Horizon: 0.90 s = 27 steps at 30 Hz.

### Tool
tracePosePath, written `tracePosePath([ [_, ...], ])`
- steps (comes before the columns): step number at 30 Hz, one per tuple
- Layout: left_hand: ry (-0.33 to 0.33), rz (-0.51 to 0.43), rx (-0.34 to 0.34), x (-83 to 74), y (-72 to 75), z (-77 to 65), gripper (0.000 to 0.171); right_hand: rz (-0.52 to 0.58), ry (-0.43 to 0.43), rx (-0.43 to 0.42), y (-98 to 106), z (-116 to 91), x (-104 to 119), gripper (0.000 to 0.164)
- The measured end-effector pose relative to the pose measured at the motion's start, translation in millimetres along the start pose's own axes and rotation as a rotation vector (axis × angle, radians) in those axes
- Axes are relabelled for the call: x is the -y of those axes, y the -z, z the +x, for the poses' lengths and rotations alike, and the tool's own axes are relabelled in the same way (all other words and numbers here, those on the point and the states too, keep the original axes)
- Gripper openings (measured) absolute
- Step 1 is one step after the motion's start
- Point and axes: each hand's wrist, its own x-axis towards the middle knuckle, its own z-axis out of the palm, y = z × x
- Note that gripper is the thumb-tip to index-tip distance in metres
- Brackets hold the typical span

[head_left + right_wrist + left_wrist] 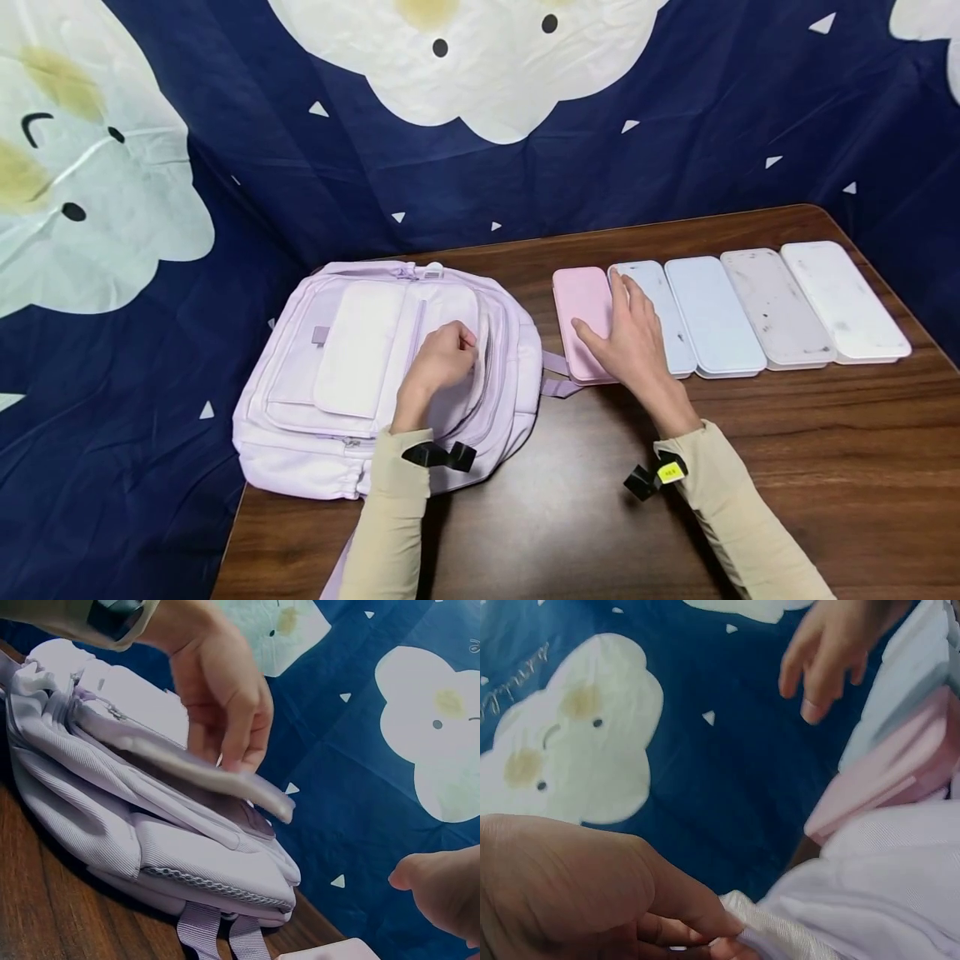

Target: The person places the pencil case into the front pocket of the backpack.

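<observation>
A lilac backpack [360, 350] lies on the table at the left with its front compartment unzipped. My left hand [442, 357] pinches the edge of the compartment's front panel [187, 766] between thumb and fingers, lifting it so a gap shows beneath. Over the pink case [583, 300] and the light blue-white case beside it [648, 279], my right hand [633, 337] hovers with fingers spread. The left wrist view shows this right hand [832, 656] apart from the cases, holding nothing. What lies inside the backpack is hidden.
Farther right in the same row lie a pale blue case [716, 321], a smudged grey case [776, 308] and a white case [843, 300]. Backpack straps [558, 387] reach toward the pink case. A navy cloud-patterned cloth [480, 183] hangs behind the wooden table [540, 517].
</observation>
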Motion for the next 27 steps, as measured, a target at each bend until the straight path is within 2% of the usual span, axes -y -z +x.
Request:
tracePosePath([
  [5, 0.004, -0.035, 0.0, -6.5, 17.7, -5.5, 0.012, -0.017, -0.014, 0.018, -1.9, -1.9, 0.6, 0.093],
  [12, -0.021, -0.261, 0.066, -3.6, 44.5, -11.1, 0.012, -0.026, -0.03, 0.047, -7.8, -8.2, -0.4, 0.097],
  [14, -0.034, -0.3, 0.078, -2.0, 52.0, -13.1, 0.013, -0.033, -0.035, 0.06, -9.7, -10.5, -0.7, 0.097],
  [22, -0.046, -0.305, 0.095, 0.1, 79.5, -16.8, 0.024, -0.061, -0.059, 0.119, -17.6, -19.1, -4.4, 0.097],
  [27, -0.043, -0.342, 0.058, 3.0, 95.6, -21.2, 0.028, -0.057, -0.079, 0.124, -21.7, -23.4, -4.3, 0.098],
])
